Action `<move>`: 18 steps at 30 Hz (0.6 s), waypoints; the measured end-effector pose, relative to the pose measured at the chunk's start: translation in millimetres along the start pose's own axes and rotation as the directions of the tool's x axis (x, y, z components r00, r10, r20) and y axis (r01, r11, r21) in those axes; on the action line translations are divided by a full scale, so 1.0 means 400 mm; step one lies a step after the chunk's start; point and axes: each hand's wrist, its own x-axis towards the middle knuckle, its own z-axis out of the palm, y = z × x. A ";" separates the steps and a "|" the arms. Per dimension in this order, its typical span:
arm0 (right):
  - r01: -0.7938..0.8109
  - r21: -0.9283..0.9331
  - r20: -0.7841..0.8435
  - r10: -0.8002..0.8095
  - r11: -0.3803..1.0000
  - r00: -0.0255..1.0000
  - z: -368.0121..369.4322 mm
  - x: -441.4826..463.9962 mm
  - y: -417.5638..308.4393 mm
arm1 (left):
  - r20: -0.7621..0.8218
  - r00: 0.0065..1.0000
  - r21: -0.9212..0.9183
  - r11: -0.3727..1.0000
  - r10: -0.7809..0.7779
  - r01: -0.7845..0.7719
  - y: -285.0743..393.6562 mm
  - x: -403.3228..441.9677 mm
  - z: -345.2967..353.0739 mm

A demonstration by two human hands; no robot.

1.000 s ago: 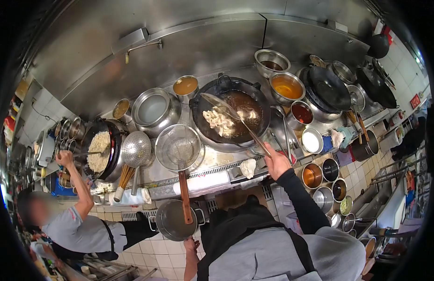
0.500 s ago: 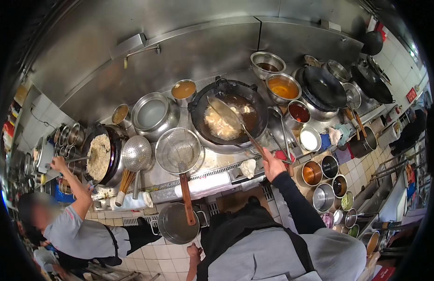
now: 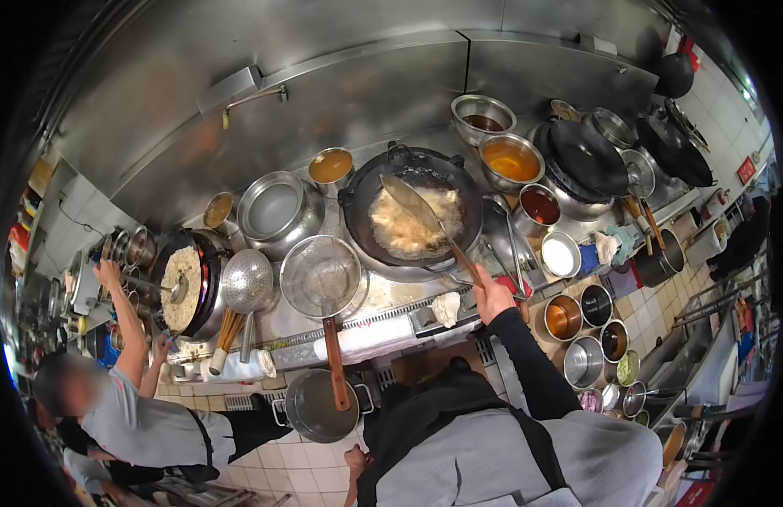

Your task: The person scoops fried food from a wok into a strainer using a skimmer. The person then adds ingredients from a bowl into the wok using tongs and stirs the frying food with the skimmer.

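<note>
My right hand (image 3: 493, 296) is closed around the handle of a long ladle (image 3: 412, 203), whose broad metal head rests over pale pieces of food (image 3: 400, 232) in bubbling oil. They are in a black wok (image 3: 357, 220) at the centre of the stove. Low in the view, my left hand (image 3: 357, 459) hangs with its fingers curled; whether it holds anything cannot be made out. Just above it is a two-handled metal pot (image 3: 311, 414). A mesh strainer (image 3: 321, 276) with a wooden handle lies left of the wok, its handle reaching over the pot.
At the left a co-worker (image 3: 146, 422) works a ladle in a wok of rice (image 3: 182, 291). Near them lies a perforated skimmer (image 3: 247, 279). Bowls of orange liquid (image 3: 511, 160) and red sauce (image 3: 540, 205) stand right of my wok. Several sauce pots (image 3: 563, 317) sit lower right.
The ladle head has moved down onto the food, which has spread out in foaming oil. My left hand has come away from the pot. The co-worker's ladle has moved over the rice.
</note>
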 end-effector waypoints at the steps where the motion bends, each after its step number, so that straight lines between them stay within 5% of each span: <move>1: 0.005 0.015 -0.029 -0.004 1.000 1.000 -0.008 -0.006 -0.004 | 0.010 1.000 -0.041 0.999 -0.019 0.019 -0.013 0.014 0.003; 3: -0.021 0.008 -0.048 0.021 1.000 0.999 -0.007 -0.002 0.005 | 0.074 0.996 -0.213 0.975 -0.055 0.070 -0.124 0.149 0.014; 8: -0.032 -0.095 0.033 0.035 0.995 0.999 -0.023 0.034 0.022 | -0.037 0.976 0.218 0.955 0.214 -0.201 -0.066 0.091 0.001; 10: -0.008 -0.037 0.010 0.008 0.999 1.000 -0.065 0.032 0.003 | -0.021 0.987 0.160 0.975 0.161 -0.156 -0.036 0.093 0.016; 12: 0.043 0.033 -0.028 -0.043 0.998 0.999 -0.082 0.023 -0.010 | 0.054 0.996 -0.123 0.990 -0.067 0.073 -0.052 0.127 0.002; 18: 0.019 -0.021 0.095 -0.016 1.000 0.995 0.018 0.055 0.133 | 0.110 0.993 -0.024 0.998 -0.049 0.052 -0.029 0.134 0.044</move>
